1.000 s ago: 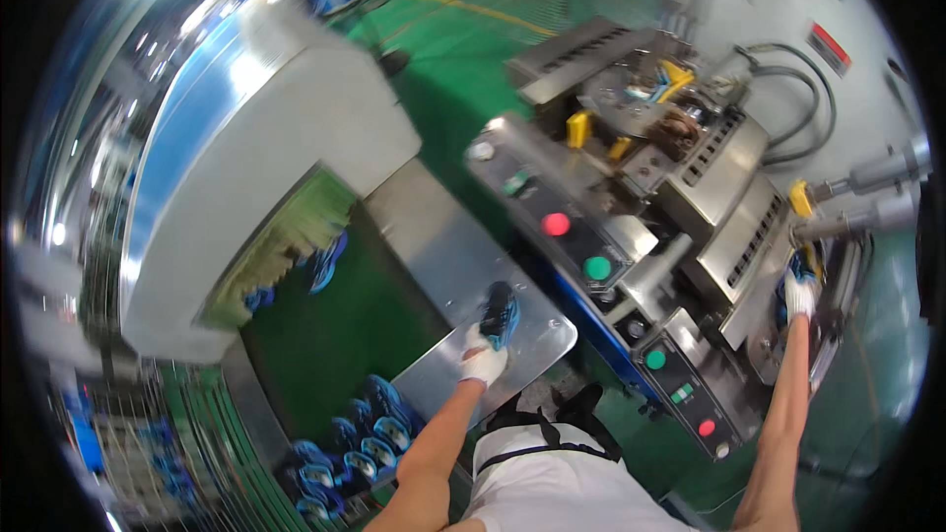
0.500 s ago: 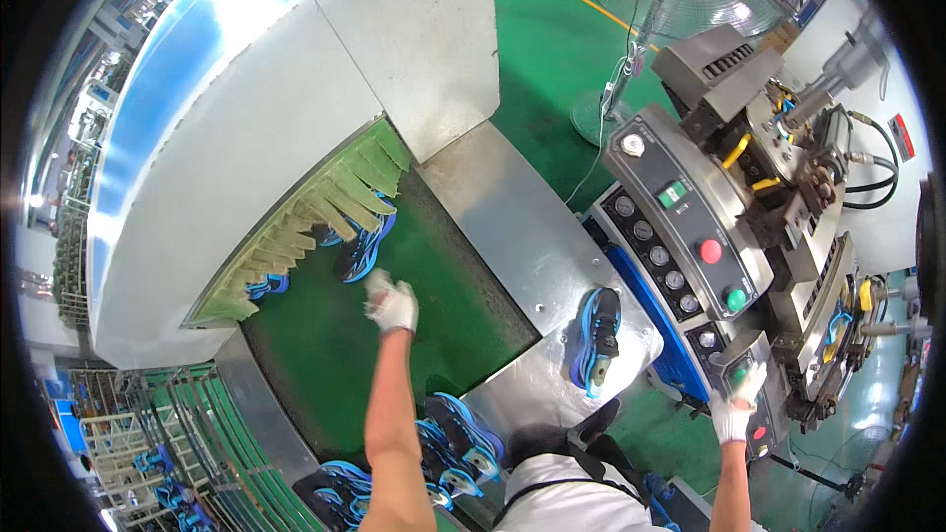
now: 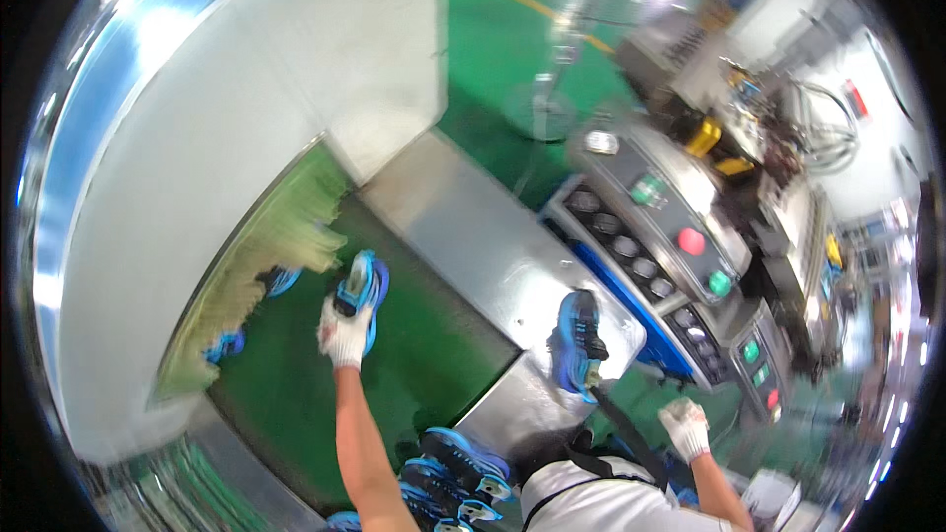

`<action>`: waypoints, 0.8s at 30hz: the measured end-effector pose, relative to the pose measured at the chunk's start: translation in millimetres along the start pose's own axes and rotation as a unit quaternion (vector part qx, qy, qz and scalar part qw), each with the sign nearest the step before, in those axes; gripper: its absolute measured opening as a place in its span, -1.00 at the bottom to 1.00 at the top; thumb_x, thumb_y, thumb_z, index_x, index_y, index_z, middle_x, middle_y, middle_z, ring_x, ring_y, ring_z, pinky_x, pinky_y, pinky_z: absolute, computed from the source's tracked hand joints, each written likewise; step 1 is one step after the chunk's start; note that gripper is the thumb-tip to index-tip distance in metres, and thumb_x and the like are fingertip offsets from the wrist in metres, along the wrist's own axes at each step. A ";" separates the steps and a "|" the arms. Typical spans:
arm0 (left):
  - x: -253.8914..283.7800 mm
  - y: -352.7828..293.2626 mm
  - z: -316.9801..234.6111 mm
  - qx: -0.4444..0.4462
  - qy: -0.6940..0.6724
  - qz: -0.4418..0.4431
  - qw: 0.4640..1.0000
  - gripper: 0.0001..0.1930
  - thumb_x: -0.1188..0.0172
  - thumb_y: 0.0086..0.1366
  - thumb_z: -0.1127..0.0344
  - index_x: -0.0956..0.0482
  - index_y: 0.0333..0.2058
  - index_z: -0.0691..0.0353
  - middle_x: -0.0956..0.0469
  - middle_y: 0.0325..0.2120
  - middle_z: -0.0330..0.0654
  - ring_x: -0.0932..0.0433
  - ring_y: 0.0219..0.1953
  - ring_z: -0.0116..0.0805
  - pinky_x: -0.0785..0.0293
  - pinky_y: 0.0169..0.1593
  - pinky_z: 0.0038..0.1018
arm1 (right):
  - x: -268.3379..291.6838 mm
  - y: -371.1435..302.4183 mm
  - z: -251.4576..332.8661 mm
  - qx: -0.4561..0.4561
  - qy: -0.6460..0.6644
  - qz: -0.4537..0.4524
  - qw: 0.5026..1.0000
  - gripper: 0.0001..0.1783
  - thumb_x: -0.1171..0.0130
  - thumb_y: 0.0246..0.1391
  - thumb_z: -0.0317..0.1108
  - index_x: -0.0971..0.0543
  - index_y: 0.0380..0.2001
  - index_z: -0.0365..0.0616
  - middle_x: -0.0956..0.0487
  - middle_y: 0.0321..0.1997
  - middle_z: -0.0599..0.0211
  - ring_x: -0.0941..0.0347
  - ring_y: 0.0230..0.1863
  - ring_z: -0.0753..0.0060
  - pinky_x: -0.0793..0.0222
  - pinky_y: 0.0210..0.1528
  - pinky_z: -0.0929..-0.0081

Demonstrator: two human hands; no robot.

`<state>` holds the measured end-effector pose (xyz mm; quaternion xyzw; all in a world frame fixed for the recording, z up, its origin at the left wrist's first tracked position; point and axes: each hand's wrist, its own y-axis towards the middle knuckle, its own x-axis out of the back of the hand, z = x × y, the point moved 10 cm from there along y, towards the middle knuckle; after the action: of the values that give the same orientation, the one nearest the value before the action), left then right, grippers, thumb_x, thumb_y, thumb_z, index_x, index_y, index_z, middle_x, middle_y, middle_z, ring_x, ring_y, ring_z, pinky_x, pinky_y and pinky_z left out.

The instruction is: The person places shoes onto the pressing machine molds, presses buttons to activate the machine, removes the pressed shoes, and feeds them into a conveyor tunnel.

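My left hand [image 3: 344,335], in a white glove, is closed around the heel part of a black and blue shoe [image 3: 374,294] over the green conveyor belt [image 3: 424,355]. A green fringe curtain [image 3: 266,251] hangs at the opening of the big white machine, with two more shoes partly under it. My right hand [image 3: 685,429], also gloved, is in the air near the control panel's lower end. Its fingers look curled, with nothing visible in them. Between my hands, a black and blue shoe [image 3: 578,340] lies on the metal table [image 3: 512,404].
To the right stands a pressing machine with a control panel [image 3: 680,227] of gauges and red and green buttons. Several shoes [image 3: 448,478] crowd the belt's near end by my body. The white machine housing [image 3: 246,89] rises at the left. A rack [image 3: 177,493] stands at lower left.
My left hand has closed on the shoe by the curtain and drawn it out. My right hand has come off the control panel and moved left. The whole view has shifted and blurred.
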<state>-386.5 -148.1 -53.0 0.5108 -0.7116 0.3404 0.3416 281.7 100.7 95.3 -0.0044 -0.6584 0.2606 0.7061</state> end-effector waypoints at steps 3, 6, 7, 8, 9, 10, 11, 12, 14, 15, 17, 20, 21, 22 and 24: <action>-6.8 -100.7 -98.5 -0.090 -0.019 0.113 0.989 -0.23 -0.56 -0.05 0.13 -0.49 0.16 0.21 -0.60 0.04 0.08 -0.56 0.08 0.13 -0.47 0.18 -0.12 | 40.2 49.3 74.1 -0.033 0.145 0.033 0.988 -0.69 -0.28 0.09 -0.08 -0.69 -0.38 -0.13 -0.70 -0.32 0.09 -0.66 -0.26 0.07 -0.54 -0.19 0.20; -39.5 -202.0 -181.9 -0.257 -0.089 0.249 0.929 -0.33 -0.59 -0.13 0.20 -0.57 -0.02 0.32 -0.63 -0.07 0.07 -0.60 0.00 0.07 -0.52 0.07 -0.15 | 65.4 69.4 135.0 0.064 0.377 0.203 0.901 -0.62 -0.26 0.12 -0.09 -0.64 -0.12 -0.13 -0.67 -0.27 0.03 -0.65 -0.20 0.07 -0.52 -0.13 0.22; -36.4 -232.5 -228.8 -0.338 -0.040 0.267 0.902 -0.40 -0.59 -0.15 0.21 -0.61 -0.09 0.30 -0.65 -0.14 0.06 -0.62 -0.07 0.07 -0.54 0.01 -0.16 | 81.1 76.4 144.9 0.245 0.330 0.024 0.911 -0.47 -0.37 -0.01 -0.07 -0.56 -0.06 -0.20 -0.64 -0.22 0.01 -0.62 -0.19 -0.01 -0.50 -0.10 0.19; -38.8 -272.3 -274.7 -0.381 -0.026 0.337 0.861 -0.43 -0.58 -0.11 0.13 -0.64 -0.11 0.25 -0.69 -0.22 -0.04 -0.67 -0.16 -0.04 -0.57 -0.05 -0.22 | 101.7 72.4 157.4 0.319 0.302 0.005 0.898 -0.45 -0.40 -0.07 -0.09 -0.54 -0.09 -0.23 -0.62 -0.21 0.00 -0.61 -0.18 -0.05 -0.50 -0.09 0.17; -35.9 -300.4 -306.4 -0.410 -0.001 0.394 0.822 -0.45 -0.58 -0.08 0.04 -0.67 -0.14 0.20 -0.73 -0.31 -0.13 -0.71 -0.25 -0.16 -0.60 -0.11 -0.29 | 120.4 65.3 178.4 0.403 0.272 -0.006 0.874 -0.43 -0.43 -0.13 -0.11 -0.52 -0.13 -0.26 -0.61 -0.20 -0.01 -0.59 -0.17 -0.10 -0.49 -0.09 0.16; -56.9 -311.8 -335.5 -0.504 -0.005 0.385 0.773 -0.53 -0.56 -0.06 0.02 -0.70 -0.23 0.17 -0.73 -0.36 -0.16 -0.71 -0.30 -0.16 -0.61 -0.18 -0.27 | 119.7 71.3 181.8 0.426 0.223 -0.011 0.877 -0.46 -0.42 -0.16 -0.15 -0.51 -0.16 -0.26 -0.60 -0.25 -0.01 -0.59 -0.19 -0.12 -0.49 -0.11 0.15; -10.9 -362.2 -425.3 -0.613 -0.026 0.352 0.707 -0.63 -0.52 -0.08 0.10 -0.66 -0.35 0.18 -0.65 -0.46 0.00 -0.64 -0.37 0.10 -0.56 -0.24 -0.11 | 112.1 75.9 168.1 0.439 0.173 -0.006 0.882 -0.49 -0.41 -0.18 -0.19 -0.50 -0.20 -0.25 -0.59 -0.30 0.00 -0.59 -0.22 -0.14 -0.49 -0.13 0.13; -19.3 -369.3 -448.1 -0.624 0.013 0.370 0.688 -0.62 -0.51 -0.05 0.06 -0.67 -0.33 0.18 -0.67 -0.41 -0.03 -0.66 -0.35 0.03 -0.57 -0.23 -0.16 | 133.0 79.2 153.0 0.410 0.213 0.055 0.885 -0.55 -0.35 -0.16 -0.25 -0.48 -0.21 -0.25 -0.61 -0.34 0.00 -0.61 -0.24 -0.15 -0.50 -0.18 0.12; -5.1 -393.6 -508.7 -0.636 0.064 0.376 0.671 -0.57 -0.53 -0.06 -0.01 -0.67 -0.33 0.19 -0.68 -0.40 -0.03 -0.67 -0.34 -0.01 -0.56 -0.23 -0.17 | 178.1 90.6 115.5 0.345 0.263 0.094 0.896 -0.45 -0.41 -0.11 -0.11 -0.50 -0.13 -0.26 -0.64 -0.32 -0.01 -0.63 -0.24 -0.10 -0.53 -0.20 0.15; 4.7 -409.3 -537.4 -0.677 0.054 0.352 0.644 -0.56 -0.54 -0.06 0.01 -0.66 -0.32 0.18 -0.67 -0.38 -0.06 -0.65 -0.28 -0.01 -0.54 -0.20 -0.17 | 196.3 91.4 100.1 0.330 0.312 0.091 0.886 -0.39 -0.43 -0.09 -0.05 -0.50 -0.10 -0.26 -0.65 -0.30 -0.03 -0.64 -0.22 -0.09 -0.53 -0.19 0.16; 25.6 -447.0 -605.9 -0.718 0.084 0.304 0.621 -0.53 -0.56 -0.05 0.14 -0.64 -0.18 0.22 -0.67 -0.24 0.00 -0.62 -0.12 0.07 -0.53 0.00 -0.15 | 210.8 111.7 38.0 0.282 0.386 -0.048 0.877 -0.36 -0.44 -0.07 0.16 -0.61 -0.19 -0.23 -0.66 -0.37 0.01 -0.67 -0.25 0.05 -0.54 -0.20 0.22; 65.7 -444.6 -643.8 -0.751 -0.082 0.136 0.641 -0.29 -0.52 -0.03 0.45 -0.46 0.15 0.36 -0.52 0.09 0.14 -0.48 0.17 0.17 -0.29 0.34 -0.01 | 187.6 112.9 -39.9 0.072 0.421 0.155 0.891 -0.36 -0.48 -0.11 0.21 -0.66 -0.34 -0.23 -0.61 -0.44 0.13 -0.58 -0.32 0.29 -0.51 -0.21 0.36; 74.4 -432.2 -648.6 -0.722 -0.115 0.095 0.676 -0.29 -0.46 -0.01 0.54 -0.43 0.18 0.36 -0.51 0.13 0.07 -0.47 0.21 0.09 -0.29 0.35 -0.08 | 200.9 95.2 -61.2 0.005 0.413 0.227 0.882 -0.37 -0.49 -0.12 0.21 -0.66 -0.37 -0.24 -0.60 -0.46 0.19 -0.54 -0.35 0.37 -0.50 -0.23 0.42; 77.6 -421.1 -653.3 -0.693 -0.142 0.071 0.703 -0.31 -0.45 0.03 0.54 -0.43 0.19 0.35 -0.51 0.13 0.07 -0.48 0.19 0.08 -0.34 0.31 -0.10 | 193.3 94.2 -77.6 0.018 0.542 0.163 0.824 -0.45 -0.49 -0.07 0.11 -0.67 -0.32 -0.21 -0.61 -0.44 0.26 -0.51 -0.37 0.43 -0.48 -0.25 0.45; 70.9 -396.4 -653.4 -0.640 -0.168 0.037 0.749 -0.35 -0.39 0.11 0.60 -0.41 0.22 0.32 -0.50 0.14 0.02 -0.50 0.16 0.01 -0.40 0.27 -0.20 | 200.8 82.4 -100.6 0.029 0.737 0.088 0.669 -0.59 -0.47 0.01 -0.09 -0.66 -0.21 -0.17 -0.63 -0.38 0.38 -0.48 -0.38 0.53 -0.46 -0.28 0.50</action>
<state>67.0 263.8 409.3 0.1951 -0.8270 -0.2731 0.4510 345.1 280.8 239.5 -0.2325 0.0877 0.2520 0.9353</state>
